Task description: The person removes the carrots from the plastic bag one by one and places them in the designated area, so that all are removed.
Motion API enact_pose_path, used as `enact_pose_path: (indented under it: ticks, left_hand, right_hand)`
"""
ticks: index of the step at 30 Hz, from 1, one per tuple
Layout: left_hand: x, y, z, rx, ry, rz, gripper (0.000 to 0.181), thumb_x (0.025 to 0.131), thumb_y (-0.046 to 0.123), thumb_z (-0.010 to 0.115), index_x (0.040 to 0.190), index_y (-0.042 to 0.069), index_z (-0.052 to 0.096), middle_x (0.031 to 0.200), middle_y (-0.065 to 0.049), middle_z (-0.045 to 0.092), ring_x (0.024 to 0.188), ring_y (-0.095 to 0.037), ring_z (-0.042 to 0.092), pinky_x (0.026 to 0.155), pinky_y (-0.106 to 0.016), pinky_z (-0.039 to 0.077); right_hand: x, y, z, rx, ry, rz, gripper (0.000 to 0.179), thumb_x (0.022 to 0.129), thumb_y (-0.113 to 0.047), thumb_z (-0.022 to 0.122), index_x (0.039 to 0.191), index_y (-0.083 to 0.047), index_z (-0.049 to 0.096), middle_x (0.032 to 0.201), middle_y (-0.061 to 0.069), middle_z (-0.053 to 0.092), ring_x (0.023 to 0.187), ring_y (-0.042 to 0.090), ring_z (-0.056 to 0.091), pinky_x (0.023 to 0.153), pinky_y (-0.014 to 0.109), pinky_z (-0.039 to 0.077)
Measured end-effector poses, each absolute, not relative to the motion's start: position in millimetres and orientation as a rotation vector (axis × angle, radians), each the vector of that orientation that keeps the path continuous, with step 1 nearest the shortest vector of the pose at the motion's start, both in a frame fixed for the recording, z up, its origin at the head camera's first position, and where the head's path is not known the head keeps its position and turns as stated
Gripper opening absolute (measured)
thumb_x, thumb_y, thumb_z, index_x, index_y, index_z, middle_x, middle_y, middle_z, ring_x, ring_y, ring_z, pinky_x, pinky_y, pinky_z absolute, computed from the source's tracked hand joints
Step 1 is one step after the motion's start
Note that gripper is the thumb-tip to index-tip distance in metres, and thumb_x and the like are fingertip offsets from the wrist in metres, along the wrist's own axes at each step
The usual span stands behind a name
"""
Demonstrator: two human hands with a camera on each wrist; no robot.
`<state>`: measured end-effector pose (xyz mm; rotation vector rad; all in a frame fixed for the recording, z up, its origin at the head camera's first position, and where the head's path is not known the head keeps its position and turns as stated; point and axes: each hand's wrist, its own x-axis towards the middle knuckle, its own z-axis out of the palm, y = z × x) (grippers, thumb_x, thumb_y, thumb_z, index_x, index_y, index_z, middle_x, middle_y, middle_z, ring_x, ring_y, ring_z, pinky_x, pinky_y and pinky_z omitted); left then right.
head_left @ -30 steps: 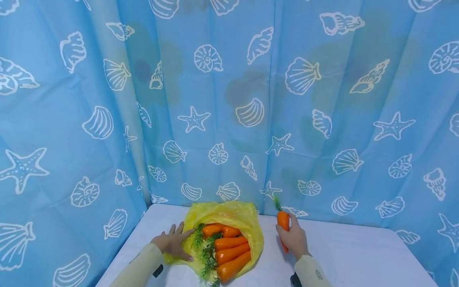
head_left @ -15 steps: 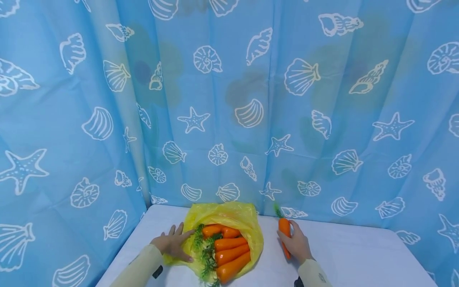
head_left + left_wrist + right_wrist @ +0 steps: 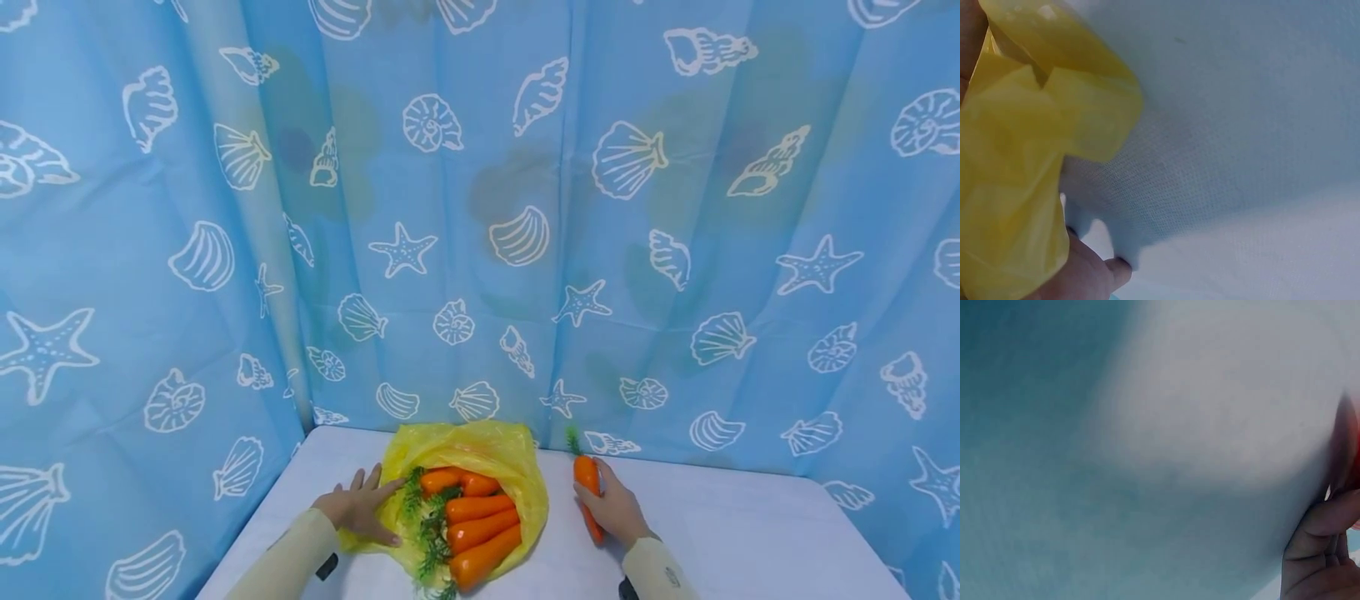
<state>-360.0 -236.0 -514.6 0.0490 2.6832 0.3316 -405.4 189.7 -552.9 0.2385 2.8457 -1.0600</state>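
Observation:
A yellow plastic bag [image 3: 487, 442] lies on its side on the white table, with its mouth facing left. Several orange carrots [image 3: 483, 532] with green leafy tops [image 3: 435, 533] show inside that mouth. My left hand [image 3: 363, 506], fingers spread, rests on the bag's left edge; the left wrist view shows yellow film [image 3: 1016, 162] over part of the hand. To the right of the bag, my right hand [image 3: 618, 504] grips a single carrot [image 3: 587, 479], its leafy top pointing away and its tip toward me. Only a red-orange sliver of it shows at the right wrist view's edge.
The white table [image 3: 735, 533] stretches to the right of my right hand. A blue curtain [image 3: 480, 208] printed with white shells and starfish hangs behind the table and along its left side.
My right hand has moved slightly nearer to me with the carrot, which slants a little more. My left hand and the bag have stayed in place.

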Motion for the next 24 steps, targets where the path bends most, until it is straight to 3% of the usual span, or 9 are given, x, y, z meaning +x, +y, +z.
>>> enact_pose_path:
  ticks: [4, 8, 12, 24]
  left_hand:
    - [-359.4, -235.4, -515.4, 0.052, 2.695, 0.320, 0.102, 0.053, 0.076, 0.066, 0.141, 0.039, 0.031, 0.156, -0.012, 0.011, 0.139, -0.044, 0.009, 0.106, -0.068, 0.006]
    - [-357.9, -234.3, -514.0, 0.074, 2.700, 0.307, 0.102, 0.054, 0.075, 0.066, 0.142, 0.038, 0.031, 0.155, -0.013, 0.011, 0.139, -0.045, 0.009, 0.106, -0.068, 0.007]
    - [-357.4, -232.6, -511.8, 0.103, 2.705, 0.302, 0.102, 0.054, 0.075, 0.066, 0.142, 0.037, 0.030, 0.155, -0.014, 0.011, 0.138, -0.046, 0.010, 0.105, -0.069, 0.008]
    - [-356.4, -234.2, -513.1, 0.104, 2.714, 0.314, 0.104, 0.053, 0.076, 0.065, 0.142, 0.036, 0.030, 0.155, -0.015, 0.012, 0.138, -0.047, 0.010, 0.104, -0.070, 0.007]
  right_hand:
    - [-402.3, 189.6, -549.4, 0.225, 2.820, -1.042, 0.084, 0.085, -0.050, 0.058, 0.146, -0.011, 0.016, 0.125, 0.023, 0.050, 0.087, 0.027, 0.052, 0.087, 0.049, 0.046]
    - [-398.3, 190.7, -546.1, 0.196, 2.757, -1.043, 0.104, 0.074, -0.055, 0.068, 0.148, -0.013, 0.008, 0.133, 0.022, 0.044, 0.097, 0.030, 0.050, 0.095, 0.057, 0.041]
    - [-396.1, 196.2, -543.9, 0.126, 2.711, -0.996, 0.120, 0.064, -0.051, 0.078, 0.148, -0.013, 0.001, 0.137, 0.021, 0.040, 0.103, 0.032, 0.047, 0.099, 0.061, 0.034]
    - [-398.5, 205.8, -551.2, 0.176, 2.741, -0.936, 0.114, 0.064, -0.063, 0.071, 0.148, -0.016, 0.009, 0.142, 0.025, 0.035, 0.118, 0.044, 0.042, 0.098, 0.065, 0.031]
